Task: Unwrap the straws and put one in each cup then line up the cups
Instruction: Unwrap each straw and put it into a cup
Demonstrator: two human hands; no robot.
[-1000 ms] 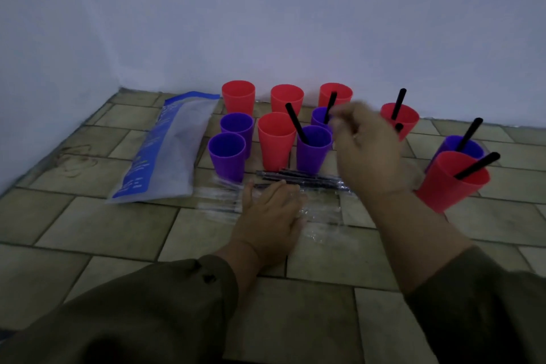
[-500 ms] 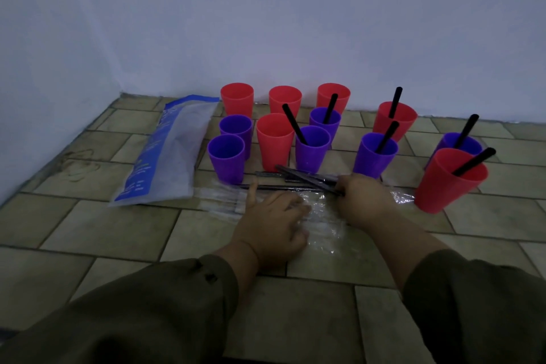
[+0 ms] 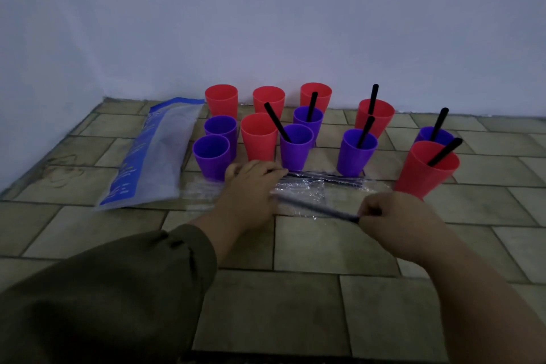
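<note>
Red and purple cups stand on the tiled floor by the wall. Several hold a black straw, such as a purple cup (image 3: 357, 151) and a red cup (image 3: 425, 170) at the right. Others are without one, like the purple cup (image 3: 211, 156) and red cup (image 3: 258, 136) at the left. Wrapped straws (image 3: 328, 179) lie in clear plastic wrap (image 3: 298, 189) in front of the cups. My left hand (image 3: 251, 189) presses flat on the wrap. My right hand (image 3: 393, 216) pinches the end of one wrapped straw (image 3: 316, 207), which slants back toward my left hand.
A blue and clear plastic bag (image 3: 153, 154) lies flat to the left of the cups. The white wall (image 3: 266, 23) runs close behind the back row and along the left side. Bare tiles (image 3: 295, 304) stretch in front of my hands.
My right hand has drawn one wrapped straw out of the bundle toward the right and nearer to me. My left hand has slid forward onto the wrap, close to the cups.
</note>
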